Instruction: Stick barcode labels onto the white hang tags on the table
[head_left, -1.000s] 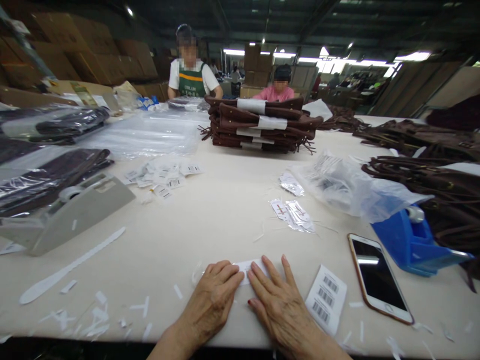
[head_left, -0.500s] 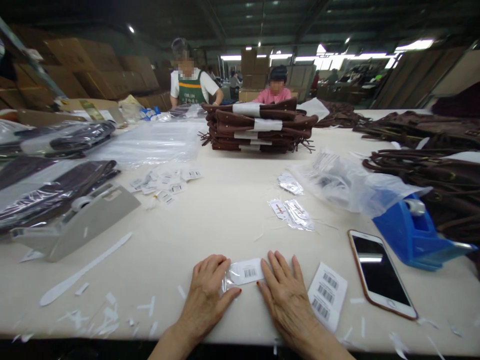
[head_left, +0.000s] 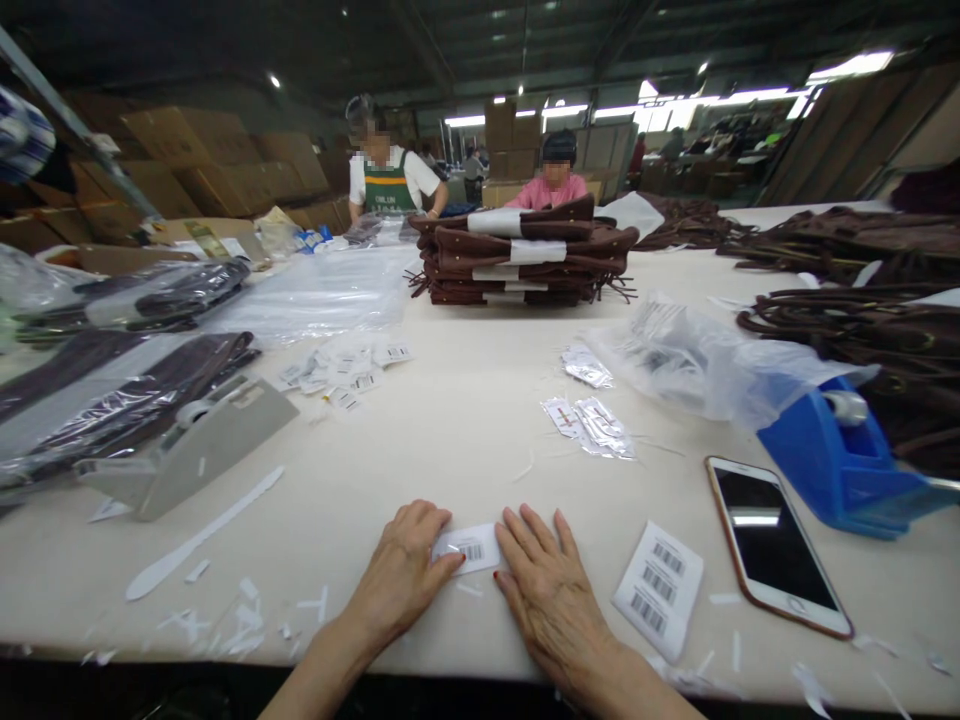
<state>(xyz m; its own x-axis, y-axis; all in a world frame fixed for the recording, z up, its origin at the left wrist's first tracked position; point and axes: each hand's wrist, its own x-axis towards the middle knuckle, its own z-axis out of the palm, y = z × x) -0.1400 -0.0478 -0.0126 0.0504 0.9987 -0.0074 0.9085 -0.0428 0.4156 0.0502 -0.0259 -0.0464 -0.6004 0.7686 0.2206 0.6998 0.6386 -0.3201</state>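
Both my hands lie on the cream table (head_left: 450, 420) near its front edge. Between them is a small clear packet with a barcode label (head_left: 469, 550). My left hand (head_left: 401, 575) rests with curled fingers, its fingertips pressing the packet's left end. Fingers stretched flat, my right hand (head_left: 547, 590) touches the packet's right edge. A sheet of barcode stickers (head_left: 660, 588) lies just right of my right hand.
A phone (head_left: 776, 545) and a blue tape dispenser (head_left: 840, 460) sit at the right, a grey tape dispenser (head_left: 195, 445) at the left. Small tag packets (head_left: 592, 425), loose labels (head_left: 345, 368), plastic bags (head_left: 690, 360) and stacked brown bags (head_left: 521, 255) lie farther out. Two people work beyond.
My hands drew slightly closer together over the packet, covering more of it than half a second ago. The view shifted a little to the left.
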